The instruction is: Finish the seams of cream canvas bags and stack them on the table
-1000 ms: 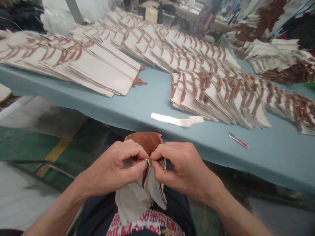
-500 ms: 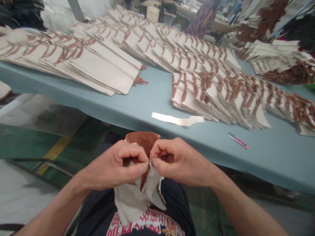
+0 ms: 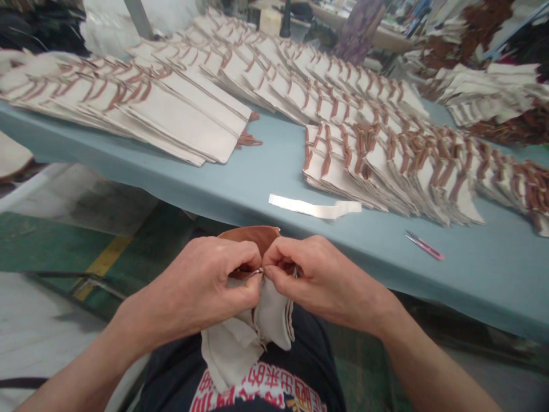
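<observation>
A cream fabric piece with brown lining (image 3: 240,343) hangs above my lap, its brown side showing behind my fingers. My left hand (image 3: 214,280) is closed, thumb and forefinger pinching the piece's edge. Right beside it, my right hand (image 3: 304,274) pinches the same edge, the fingertips of both hands almost touching. Exactly how the seam lies between the fingertips is hidden.
A blue-covered table (image 3: 240,189) stretches across in front of me. On it lie a white strip (image 3: 315,207), pink-handled thread snips (image 3: 424,246), stacked cream panels (image 3: 184,114) at left and overlapping brown-trimmed pieces (image 3: 386,154) at right.
My left hand has turned so its back faces up more, and its grip has shifted along the edge. The brown fold between my hands has closed up. The view has shifted slightly.
</observation>
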`<state>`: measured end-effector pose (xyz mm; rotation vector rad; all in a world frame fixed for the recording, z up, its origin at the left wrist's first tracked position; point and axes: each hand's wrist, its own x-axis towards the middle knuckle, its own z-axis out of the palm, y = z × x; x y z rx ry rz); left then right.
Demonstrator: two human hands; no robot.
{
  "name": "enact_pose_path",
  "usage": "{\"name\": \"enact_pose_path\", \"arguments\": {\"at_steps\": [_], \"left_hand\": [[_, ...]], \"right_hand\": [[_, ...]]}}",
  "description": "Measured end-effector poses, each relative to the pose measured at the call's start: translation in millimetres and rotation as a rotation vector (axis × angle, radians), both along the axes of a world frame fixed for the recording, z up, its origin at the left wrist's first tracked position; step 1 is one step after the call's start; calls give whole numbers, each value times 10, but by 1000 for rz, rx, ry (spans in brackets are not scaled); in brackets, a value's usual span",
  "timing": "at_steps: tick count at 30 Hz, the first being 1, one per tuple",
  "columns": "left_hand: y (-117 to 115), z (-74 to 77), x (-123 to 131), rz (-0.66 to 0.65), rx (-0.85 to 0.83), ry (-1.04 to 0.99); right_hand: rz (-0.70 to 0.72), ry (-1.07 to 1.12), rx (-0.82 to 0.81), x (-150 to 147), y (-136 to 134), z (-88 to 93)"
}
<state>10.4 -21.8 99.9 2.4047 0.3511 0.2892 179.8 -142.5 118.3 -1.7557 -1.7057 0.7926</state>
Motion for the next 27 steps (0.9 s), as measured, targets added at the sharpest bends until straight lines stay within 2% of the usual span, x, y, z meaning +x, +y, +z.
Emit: {"name": "enact_pose_path", "arguments": {"at_steps": [4,8,15,21,27], "left_hand": [[-28,-15,-4,-2,30,-124],[-23,-12,-30,-7,13,-205],[16,10,-89,-50,24,-188],[18,-97,-121,-92,53,-194],[44,-197,-236,-163,215,-285]], "right_hand": [[-86,137,-74,-19,12,-12],[-99,53,-79,-71,43,6],[-123,103,-93,-75,64,11],[-101,171,-74,-69,46,-92],[-105,239,-96,-74,54,-171]]}}
